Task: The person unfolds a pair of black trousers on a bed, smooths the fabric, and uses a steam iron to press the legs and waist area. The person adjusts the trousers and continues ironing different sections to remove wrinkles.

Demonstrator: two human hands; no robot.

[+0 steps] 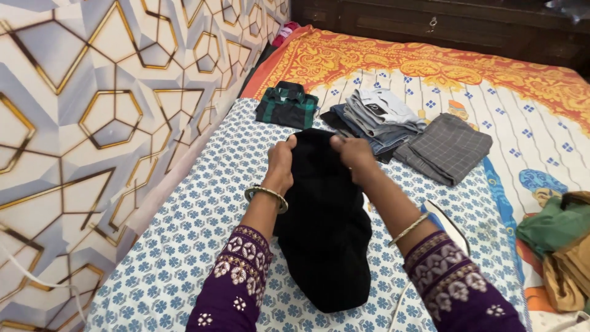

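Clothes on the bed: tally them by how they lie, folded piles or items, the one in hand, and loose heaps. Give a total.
Folded single garments: 2, a green checked shirt and grey checked trousers
Folded stacks: 1, the jeans stack
Held by both hands: 1, the black garment
Loose heaps: 1, the green and brown heap
Total: 5

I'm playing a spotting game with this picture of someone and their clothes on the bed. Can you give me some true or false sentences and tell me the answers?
1. Both hands grip the black garment. True: the left hand and right hand pinch its far edge.
2. The black garment lies on the floor. False: it lies on the blue-flowered sheet on the bed.
3. A green checked shirt lies folded beyond the hands. True.
4. The grey checked cloth is left of the green shirt. False: it lies to the right, past the pile of jeans.
5. Both wrists are bare. False: each wears a bangle.
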